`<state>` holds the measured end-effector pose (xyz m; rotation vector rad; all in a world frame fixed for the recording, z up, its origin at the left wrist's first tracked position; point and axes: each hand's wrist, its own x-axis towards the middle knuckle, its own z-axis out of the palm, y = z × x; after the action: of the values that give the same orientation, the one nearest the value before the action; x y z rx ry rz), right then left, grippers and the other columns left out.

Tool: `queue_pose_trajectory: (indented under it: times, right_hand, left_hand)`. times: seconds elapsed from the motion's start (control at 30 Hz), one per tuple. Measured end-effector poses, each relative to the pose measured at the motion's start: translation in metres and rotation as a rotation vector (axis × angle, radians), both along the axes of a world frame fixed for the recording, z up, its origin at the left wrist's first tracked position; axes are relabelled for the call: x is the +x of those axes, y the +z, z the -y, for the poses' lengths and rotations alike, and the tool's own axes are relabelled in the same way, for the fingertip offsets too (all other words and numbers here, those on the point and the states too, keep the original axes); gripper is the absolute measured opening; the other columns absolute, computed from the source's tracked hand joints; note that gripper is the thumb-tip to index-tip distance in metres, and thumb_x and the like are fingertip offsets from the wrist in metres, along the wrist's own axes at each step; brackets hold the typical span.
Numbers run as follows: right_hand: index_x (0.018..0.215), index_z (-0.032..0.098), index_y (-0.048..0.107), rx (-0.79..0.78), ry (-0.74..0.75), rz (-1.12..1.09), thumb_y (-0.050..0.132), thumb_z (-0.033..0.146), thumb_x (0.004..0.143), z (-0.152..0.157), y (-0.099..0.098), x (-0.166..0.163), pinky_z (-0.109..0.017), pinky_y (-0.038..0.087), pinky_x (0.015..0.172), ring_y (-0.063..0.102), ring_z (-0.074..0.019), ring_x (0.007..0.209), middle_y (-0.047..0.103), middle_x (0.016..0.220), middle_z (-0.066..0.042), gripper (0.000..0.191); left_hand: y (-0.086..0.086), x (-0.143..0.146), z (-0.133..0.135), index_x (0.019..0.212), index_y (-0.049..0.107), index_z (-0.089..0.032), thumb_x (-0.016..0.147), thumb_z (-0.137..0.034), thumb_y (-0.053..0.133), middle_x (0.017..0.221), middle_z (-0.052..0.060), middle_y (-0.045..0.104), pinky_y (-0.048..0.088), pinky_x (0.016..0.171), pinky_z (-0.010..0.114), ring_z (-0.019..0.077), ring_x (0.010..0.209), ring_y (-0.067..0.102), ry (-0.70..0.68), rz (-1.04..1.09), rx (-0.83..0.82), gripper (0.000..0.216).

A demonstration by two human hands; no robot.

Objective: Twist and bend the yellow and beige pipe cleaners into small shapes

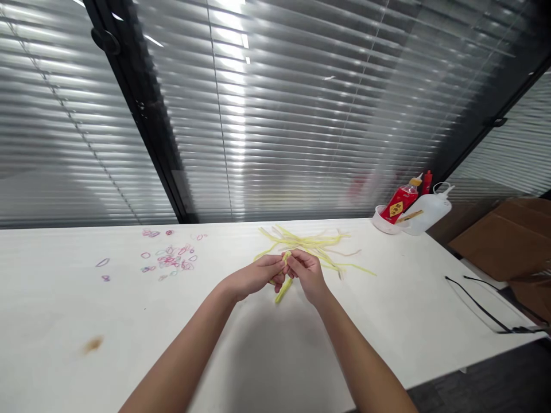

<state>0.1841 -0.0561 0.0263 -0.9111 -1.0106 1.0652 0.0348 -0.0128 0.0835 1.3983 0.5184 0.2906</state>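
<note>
My left hand and my right hand meet above the white table, with fingertips pinched together. Between them they grip a bundle of thin yellow strands. Its folded upper part shows at the fingertips, and a thicker end points down toward me from below the fingers. The material looks like yarn or pipe cleaner; I cannot tell which. Just beyond my hands lies a loose spread of yellow strands, with some pinkish or tan ones mixed in. My fingers partly hide the held bundle.
Small pink, purple and bluish loops, like rubber bands, lie scattered at left on the table. A red-labelled bottle and a white squeeze bottle stand by a shallow dish. Black glasses and cardboard are at right.
</note>
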Motion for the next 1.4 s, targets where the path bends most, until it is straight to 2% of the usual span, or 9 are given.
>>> queue_pose_trajectory:
  times: [0.17, 0.4, 0.7, 0.9, 1.03, 1.1, 1.17, 1.23, 1.4]
  right_hand:
    - [0.075, 0.018, 0.068, -0.038, 0.009, -0.040, 0.071, 0.039, 0.071, 0.000, 0.001, -0.001, -0.024, 0.033, 0.048, 0.047, -0.0093, 0.047, 0.057, 0.052, 0.002, 0.021]
    - [0.067, 0.018, 0.066, -0.083, 0.004, -0.100, 0.075, 0.039, 0.065, 0.000, 0.003, -0.002, -0.024, 0.034, 0.048, 0.049, -0.0099, 0.046, 0.055, 0.050, 0.003, 0.023]
    - [0.066, 0.018, 0.067, -0.027, -0.016, -0.073, 0.073, 0.033, 0.068, 0.001, 0.001, -0.001, -0.024, 0.032, 0.049, 0.050, -0.0090, 0.047, 0.051, 0.053, 0.004, 0.017]
    - [0.061, 0.018, 0.065, 0.003, -0.030, 0.021, 0.068, 0.034, 0.074, 0.002, 0.000, -0.001, -0.025, 0.032, 0.050, 0.041, -0.0088, 0.047, 0.052, 0.049, 0.003, 0.021]
    - [0.067, 0.018, 0.066, -0.029, -0.041, 0.004, 0.069, 0.035, 0.073, 0.000, -0.001, 0.000, -0.025, 0.034, 0.051, 0.043, -0.0098, 0.048, 0.053, 0.050, 0.002, 0.019]
    - [0.079, 0.019, 0.068, -0.048, -0.021, -0.033, 0.071, 0.036, 0.071, -0.001, -0.001, 0.002, -0.025, 0.036, 0.052, 0.046, -0.0102, 0.050, 0.054, 0.055, 0.003, 0.019]
    - [0.093, 0.021, 0.067, -0.044, -0.012, -0.097, 0.072, 0.037, 0.068, -0.003, 0.001, 0.006, -0.025, 0.038, 0.051, 0.046, -0.0087, 0.050, 0.054, 0.064, 0.003, 0.029]
    - [0.100, 0.023, 0.064, -0.032, -0.056, -0.174, 0.072, 0.039, 0.068, -0.005, 0.002, 0.012, -0.023, 0.038, 0.049, 0.043, -0.0066, 0.049, 0.050, 0.069, 0.004, 0.036]
    - [0.095, 0.021, 0.062, -0.031, -0.232, -0.266, 0.066, 0.043, 0.075, -0.009, 0.002, 0.024, -0.021, 0.037, 0.046, 0.039, -0.0045, 0.047, 0.046, 0.069, 0.005, 0.030]
  left_hand:
    - [0.001, -0.002, 0.001, 0.078, 0.051, -0.018, 0.083, -0.050, 0.050, 0.069, -0.002, 0.044, 0.040, 0.070, 0.031, 0.0127, 0.064, 0.047, -0.022, -0.057, 0.041, 0.032]
    - [0.000, -0.003, 0.001, 0.077, 0.050, -0.019, 0.081, -0.053, 0.050, 0.068, -0.003, 0.043, 0.039, 0.070, 0.031, 0.0136, 0.064, 0.046, -0.048, -0.057, 0.040, 0.034]
    - [-0.001, -0.004, 0.001, 0.076, 0.050, -0.019, 0.082, -0.051, 0.050, 0.067, -0.003, 0.043, 0.039, 0.072, 0.030, 0.0135, 0.065, 0.047, -0.042, -0.074, 0.039, 0.033]
    - [0.004, -0.002, 0.003, 0.070, 0.047, -0.020, 0.082, -0.052, 0.049, 0.066, -0.002, 0.042, 0.040, 0.074, 0.031, 0.0155, 0.067, 0.047, -0.073, -0.058, 0.055, 0.034]
    - [0.003, 0.000, 0.002, 0.069, 0.047, -0.020, 0.082, -0.052, 0.048, 0.066, -0.002, 0.044, 0.039, 0.073, 0.031, 0.0150, 0.066, 0.048, -0.056, -0.027, 0.048, 0.035]
    - [0.001, 0.000, 0.001, 0.070, 0.049, -0.019, 0.083, -0.051, 0.047, 0.066, -0.002, 0.047, 0.038, 0.072, 0.030, 0.0146, 0.067, 0.050, -0.023, -0.026, 0.051, 0.034]
    - [-0.001, 0.001, 0.000, 0.074, 0.052, -0.019, 0.084, -0.049, 0.046, 0.067, -0.002, 0.052, 0.037, 0.072, 0.029, 0.0143, 0.068, 0.051, 0.011, -0.054, 0.074, 0.032]
    - [-0.001, 0.002, 0.000, 0.079, 0.054, -0.020, 0.085, -0.047, 0.045, 0.067, -0.001, 0.056, 0.037, 0.073, 0.029, 0.0150, 0.070, 0.052, 0.027, -0.105, 0.103, 0.029]
    - [-0.011, 0.006, 0.003, 0.081, 0.053, -0.020, 0.082, -0.053, 0.044, 0.075, 0.004, 0.066, 0.039, 0.069, 0.031, 0.0195, 0.072, 0.057, 0.047, -0.368, 0.287, 0.034]
